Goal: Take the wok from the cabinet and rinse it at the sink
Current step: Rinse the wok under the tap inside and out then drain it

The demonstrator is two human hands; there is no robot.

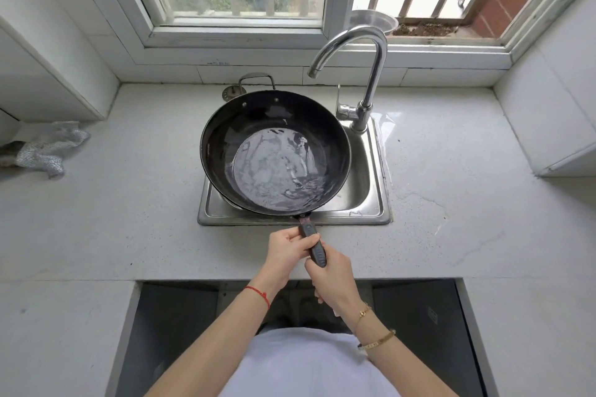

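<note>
A black wok (225,138) sits over the small steel sink (371,190), covering most of its basin, with a pool of rippling water in its bottom. Its dark handle (309,230) points toward me over the sink's front rim. My left hand (287,251) grips the handle from the left, and my right hand (332,277) holds the handle's end just behind it. The curved chrome faucet (371,74) stands at the sink's back right, its spout above the wok's far rim. No water stream shows.
A silvery scouring cloth (48,148) lies on the white counter at the far left. A drain strainer (233,92) rests behind the wok. A metal bowl (374,21) sits on the window sill. Below the counter edge an open cabinet (174,332) gapes.
</note>
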